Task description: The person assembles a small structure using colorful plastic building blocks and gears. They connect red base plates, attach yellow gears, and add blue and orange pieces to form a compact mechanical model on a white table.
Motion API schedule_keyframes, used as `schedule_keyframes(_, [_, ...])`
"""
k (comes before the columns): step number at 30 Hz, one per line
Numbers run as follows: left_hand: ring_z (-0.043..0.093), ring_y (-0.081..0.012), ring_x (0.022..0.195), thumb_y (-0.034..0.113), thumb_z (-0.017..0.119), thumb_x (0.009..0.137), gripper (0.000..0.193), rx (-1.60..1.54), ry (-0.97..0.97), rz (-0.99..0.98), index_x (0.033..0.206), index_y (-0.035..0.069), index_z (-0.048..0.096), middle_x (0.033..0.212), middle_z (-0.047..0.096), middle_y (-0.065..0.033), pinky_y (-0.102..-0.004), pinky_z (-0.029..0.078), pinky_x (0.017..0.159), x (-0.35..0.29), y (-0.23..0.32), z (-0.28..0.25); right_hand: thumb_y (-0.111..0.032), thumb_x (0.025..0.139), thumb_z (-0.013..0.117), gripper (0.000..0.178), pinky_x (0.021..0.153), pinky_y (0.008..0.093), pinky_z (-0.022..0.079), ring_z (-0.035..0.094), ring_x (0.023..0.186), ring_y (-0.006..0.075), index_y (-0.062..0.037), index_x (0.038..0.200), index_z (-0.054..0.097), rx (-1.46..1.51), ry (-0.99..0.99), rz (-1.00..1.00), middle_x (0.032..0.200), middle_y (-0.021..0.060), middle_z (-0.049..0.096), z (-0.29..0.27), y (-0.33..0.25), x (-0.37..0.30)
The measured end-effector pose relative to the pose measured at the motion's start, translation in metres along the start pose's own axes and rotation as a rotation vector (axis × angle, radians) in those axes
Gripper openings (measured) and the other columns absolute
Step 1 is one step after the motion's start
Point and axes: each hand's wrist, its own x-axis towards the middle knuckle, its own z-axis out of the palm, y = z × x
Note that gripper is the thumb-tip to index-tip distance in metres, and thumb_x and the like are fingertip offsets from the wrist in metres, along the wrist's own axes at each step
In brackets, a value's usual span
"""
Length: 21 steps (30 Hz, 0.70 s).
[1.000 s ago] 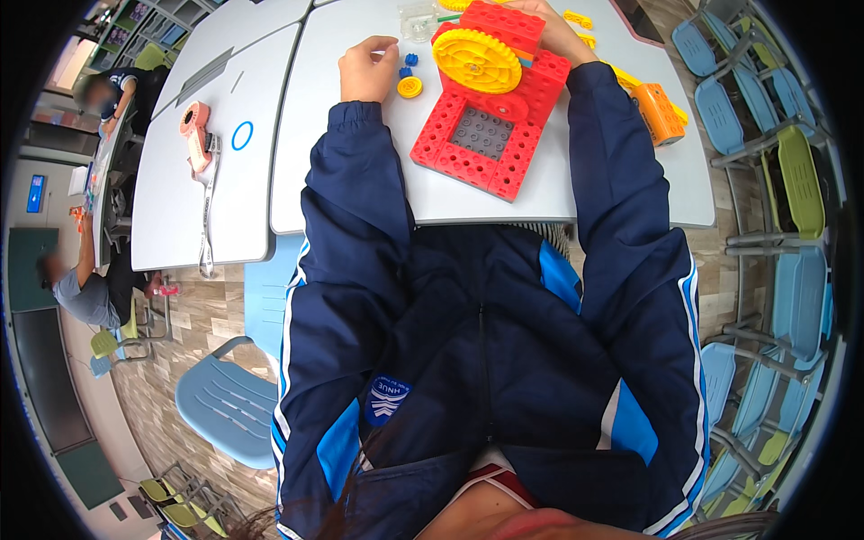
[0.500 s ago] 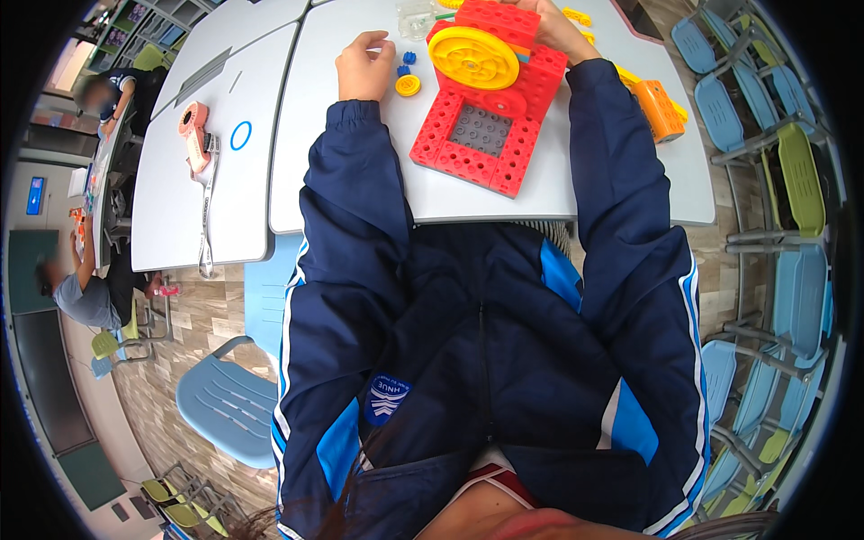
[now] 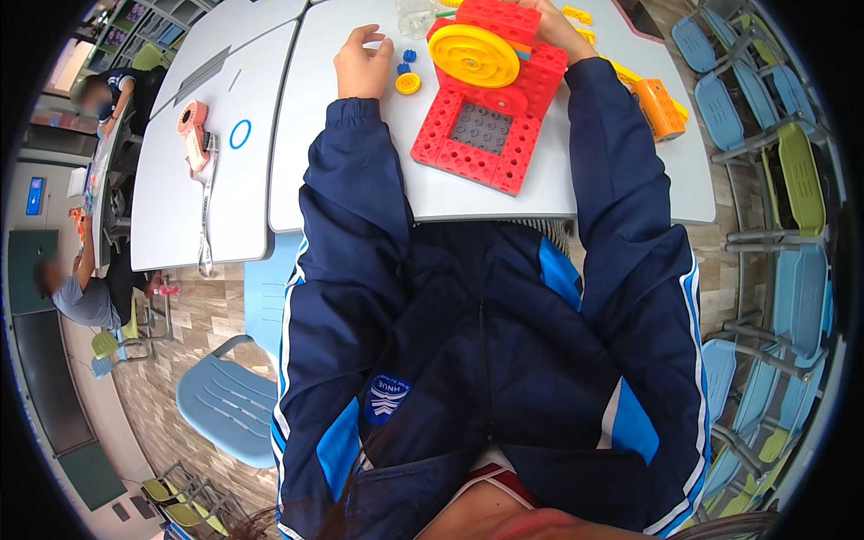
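White tabletops stand side by side across the upper frame. On the right-hand table [image 3: 441,202], at upper center, sits a red brick model [image 3: 482,151] with its big yellow wheel [image 3: 474,56] and gray base; just left of it lie a small yellow wheel [image 3: 408,83] and two blue pieces [image 3: 409,56], below a clear container [image 3: 416,16]. An orange block [image 3: 660,112] rests at upper right. The left-hand table [image 3: 232,198] carries a pink device [image 3: 193,130], its strap [image 3: 208,202] reaching the near edge, and a blue ring [image 3: 240,134].

Yellow wheel [image 3: 474,56] on red model [image 3: 540,93].
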Motion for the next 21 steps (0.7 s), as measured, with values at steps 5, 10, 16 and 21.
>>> schedule_keyframes(5, [0.073,-0.0228,0.091,0.020,0.071,0.088,0.036,0.025,-0.005,0.000,0.120,0.004,0.069,0.109,0.075,-0.0095,-0.0330,0.056,0.084,0.000,-0.001,0.001,-0.019,0.097,0.063,0.024,0.075,0.0262,0.049,0.061,0.081,0.0082,0.0027,0.104,0.071,-0.037,0.173,-0.009,0.097,0.0010,0.071,0.002,0.015,0.002])
schedule_keyframes(10, [0.073,-0.0231,0.093,0.021,0.071,0.087,0.036,0.015,-0.015,-0.015,0.119,0.004,0.069,0.110,0.074,-0.0093,-0.0338,0.056,0.085,0.001,0.002,0.001,-0.023,0.099,0.063,0.031,0.075,0.0257,0.049,0.060,0.079,0.0061,0.0061,0.099,0.073,-0.128,0.157,-0.014,0.090,0.0009,0.072,-0.020,0.034,0.004])
schedule_keyframes(16, [0.073,-0.0231,0.093,0.021,0.072,0.087,0.035,0.029,-0.016,-0.017,0.118,0.006,0.070,0.110,0.074,-0.0094,-0.0343,0.056,0.085,0.000,-0.001,-0.001,-0.023,0.099,0.063,0.031,0.074,0.0260,0.049,0.061,0.078,0.0066,0.0057,0.099,0.074,-0.071,0.162,0.032,0.088,0.0020,0.073,-0.014,0.030,0.008])
schedule_keyframes(21, [0.073,-0.0225,0.092,0.021,0.072,0.087,0.033,0.041,-0.019,-0.002,0.117,0.007,0.071,0.111,0.074,-0.0095,-0.0341,0.056,0.084,0.001,-0.002,0.001,-0.018,0.096,0.063,0.023,0.075,0.0260,0.049,0.063,0.079,0.0085,0.0028,0.101,0.073,0.004,0.064,0.058,0.091,0.0033,0.073,-0.012,0.018,0.003])
